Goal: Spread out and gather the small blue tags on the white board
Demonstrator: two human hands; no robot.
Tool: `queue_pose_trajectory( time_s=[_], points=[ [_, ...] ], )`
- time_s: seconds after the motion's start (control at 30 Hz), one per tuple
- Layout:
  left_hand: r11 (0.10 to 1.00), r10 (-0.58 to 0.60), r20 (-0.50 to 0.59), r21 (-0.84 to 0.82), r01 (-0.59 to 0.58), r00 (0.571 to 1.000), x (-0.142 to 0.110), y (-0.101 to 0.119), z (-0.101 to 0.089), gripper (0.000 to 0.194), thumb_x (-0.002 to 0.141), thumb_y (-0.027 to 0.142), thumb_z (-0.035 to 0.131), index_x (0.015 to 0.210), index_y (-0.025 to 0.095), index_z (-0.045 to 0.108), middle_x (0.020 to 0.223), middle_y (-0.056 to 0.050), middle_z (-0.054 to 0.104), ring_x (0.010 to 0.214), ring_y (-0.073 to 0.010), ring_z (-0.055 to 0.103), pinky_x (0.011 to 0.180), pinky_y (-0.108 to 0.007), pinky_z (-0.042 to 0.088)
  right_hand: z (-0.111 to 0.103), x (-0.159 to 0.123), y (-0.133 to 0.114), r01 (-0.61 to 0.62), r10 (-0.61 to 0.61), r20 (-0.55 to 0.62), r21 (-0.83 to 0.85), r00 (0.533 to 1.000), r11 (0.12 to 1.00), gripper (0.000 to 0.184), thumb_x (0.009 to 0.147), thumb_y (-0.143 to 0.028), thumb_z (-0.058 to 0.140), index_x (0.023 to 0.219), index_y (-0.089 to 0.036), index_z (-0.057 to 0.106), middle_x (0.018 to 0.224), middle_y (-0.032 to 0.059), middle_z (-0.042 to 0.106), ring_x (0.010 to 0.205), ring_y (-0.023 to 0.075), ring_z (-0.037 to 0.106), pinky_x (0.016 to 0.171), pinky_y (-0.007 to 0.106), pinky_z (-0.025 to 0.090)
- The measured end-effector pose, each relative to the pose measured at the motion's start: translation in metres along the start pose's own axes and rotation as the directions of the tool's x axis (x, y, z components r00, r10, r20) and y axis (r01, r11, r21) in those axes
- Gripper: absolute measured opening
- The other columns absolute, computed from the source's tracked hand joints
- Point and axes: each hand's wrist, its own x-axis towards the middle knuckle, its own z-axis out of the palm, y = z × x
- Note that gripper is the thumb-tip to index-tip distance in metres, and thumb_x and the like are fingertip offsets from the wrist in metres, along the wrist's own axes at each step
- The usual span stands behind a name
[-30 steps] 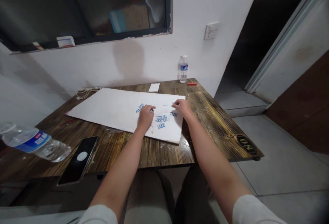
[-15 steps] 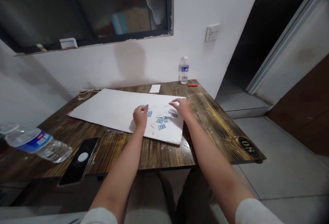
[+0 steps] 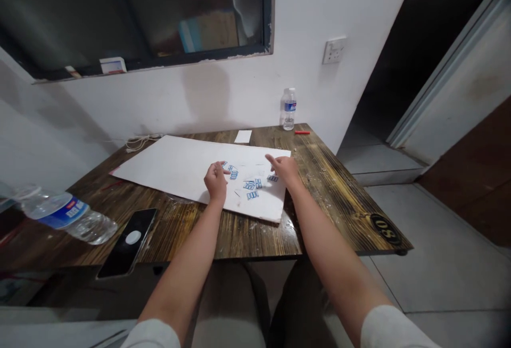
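Note:
A white board [image 3: 179,162] lies on the wooden table. Several small cut-out pieces with blue line markings, such as one blue-marked piece [image 3: 253,195], are scattered on its right half. My left hand [image 3: 215,181] hovers by the left-hand blue-marked pieces [image 3: 233,174], its fingers loosely bent and apart, with nothing visible in them. Over the board's right edge is my right hand [image 3: 285,170], one digit stretched out and the others partly curled. Near its underside lies another blue-marked piece [image 3: 272,178]. Thin dark marks or slivers [image 3: 237,194] show on the board between the hands.
A large water bottle [image 3: 66,212] lies at the left, beside a black phone [image 3: 128,242] with a white disc on it. Toward the back are a white paper card [image 3: 243,136], a small bottle [image 3: 288,109], a red pen-like stick [image 3: 302,132] and a white cable [image 3: 139,143].
My left hand has loosened, its fingers now apart. The digits of my right hand have spread from a near pinch. The whole view has shifted slightly; the blue-marked pieces look unmoved.

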Motion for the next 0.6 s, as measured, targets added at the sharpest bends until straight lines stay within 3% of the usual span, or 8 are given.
queue_pose_trajectory(
  time_s=[0.1,0.2,0.27,0.33,0.43,0.53,0.6],
  points=[
    [0.996,0.041,0.097,0.074,-0.048,0.994,-0.007,0.003,-0.002,0.045,0.097,0.046,0.032,0.096,0.019,0.068,0.073,-0.002,0.071,0.048,-0.0106,0.056,0.05,-0.022,0.046,-0.001,-0.002,-0.002,0.016,-0.016,0.018,-0.006,1.0,1.0,0.072,0.091,-0.07,0.033,0.056,-0.017,0.068,0.057,0.0072,0.066,0.059,0.0184,0.062,0.066,0.029,0.041],
    [0.96,0.082,0.308,0.23,-0.158,0.948,-0.001,0.005,-0.003,0.032,0.093,0.038,0.043,0.087,0.021,0.069,0.084,-0.003,0.073,0.069,-0.0163,0.066,0.065,-0.027,0.053,-0.001,-0.003,-0.004,0.078,-0.076,0.039,-0.069,0.996,0.995,0.064,0.091,-0.067,0.041,0.063,-0.018,0.072,0.063,0.0067,0.069,0.066,0.0189,0.063,0.07,0.029,0.04],
    [0.886,0.126,0.513,0.328,-0.329,0.849,0.008,0.005,-0.007,0.02,0.086,0.029,0.054,0.09,0.022,0.071,0.1,-0.005,0.074,0.093,-0.0208,0.067,0.083,-0.031,0.053,0.001,-0.004,-0.005,0.138,-0.133,0.056,-0.107,0.99,0.985,0.051,0.091,-0.059,0.048,0.073,-0.02,0.076,0.074,0.0066,0.073,0.08,0.0204,0.064,0.075,0.029,0.04],
    [0.782,0.142,0.637,0.397,-0.481,0.758,0.017,0.001,-0.013,0.021,0.083,0.026,0.058,0.098,0.022,0.072,0.116,-0.007,0.07,0.111,-0.0243,0.062,0.098,-0.036,0.047,0.003,-0.005,-0.005,0.196,-0.188,0.071,-0.126,0.98,0.972,0.038,0.091,-0.051,0.054,0.084,-0.022,0.077,0.087,0.0062,0.075,0.094,0.0216,0.061,0.082,0.03,0.038],
    [0.636,0.106,0.737,0.466,-0.615,0.668,0.024,-0.007,-0.029,0.031,0.087,0.032,0.054,0.113,0.025,0.069,0.132,-0.007,0.063,0.129,-0.028,0.051,0.106,-0.043,0.04,0.005,-0.006,-0.004,0.218,-0.207,0.096,-0.117,0.974,0.969,0.029,0.092,-0.045,0.057,0.089,-0.024,0.076,0.096,0.0053,0.075,0.101,0.0227,0.057,0.088,0.033,0.036],
    [0.558,0.064,0.839,0.418,-0.716,0.54,0.023,-0.013,-0.047,0.042,0.089,0.044,0.051,0.128,0.029,0.061,0.142,-0.005,0.055,0.141,-0.029,0.036,0.109,-0.048,0.035,0.005,-0.007,-0.004,0.201,-0.19,0.1,-0.107,0.977,0.974,0.031,0.092,-0.047,0.056,0.09,-0.023,0.076,0.096,0.0058,0.074,0.101,0.0239,0.056,0.089,0.035,0.035],
    [0.534,0.083,0.857,0.392,-0.749,0.508,0.02,-0.015,-0.054,0.04,0.09,0.045,0.049,0.124,0.029,0.063,0.138,-0.005,0.058,0.138,-0.0282,0.04,0.109,-0.048,0.033,0.004,-0.007,-0.004,0.193,-0.185,0.084,-0.106,0.979,0.975,0.033,0.093,-0.047,0.054,0.09,-0.023,0.076,0.096,0.0065,0.074,0.102,0.0245,0.056,0.09,0.036,0.035]
  ],
)
